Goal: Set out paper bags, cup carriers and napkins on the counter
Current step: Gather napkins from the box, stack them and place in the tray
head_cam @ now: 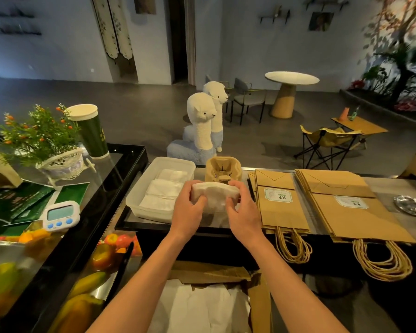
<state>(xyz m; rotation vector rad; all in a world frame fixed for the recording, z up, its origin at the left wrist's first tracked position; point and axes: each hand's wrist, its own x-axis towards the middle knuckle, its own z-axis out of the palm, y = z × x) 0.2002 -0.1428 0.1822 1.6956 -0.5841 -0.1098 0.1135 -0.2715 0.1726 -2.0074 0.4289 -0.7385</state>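
Both hands hold one white stack of napkins [216, 195] just above the counter. My left hand [187, 210] grips its left end and my right hand [243, 207] its right end. To the left stands a white plastic tray [139, 191] with more napkins [163, 191] lying inside. Right behind the held stack sits a brown pulp cup carrier [222, 168]. Two piles of flat brown paper bags lie to the right, a smaller pile [281, 207] and a larger one [353, 207], their twine handles hanging over the counter's front edge.
On the left glass case sit a white timer [60, 215], green leaflets [17, 200], a potted plant [43, 138] and a tall green cup [91, 131]. A crumpled foil piece [411, 204] lies far right. An open cardboard box with white paper [202, 306] is below my arms.
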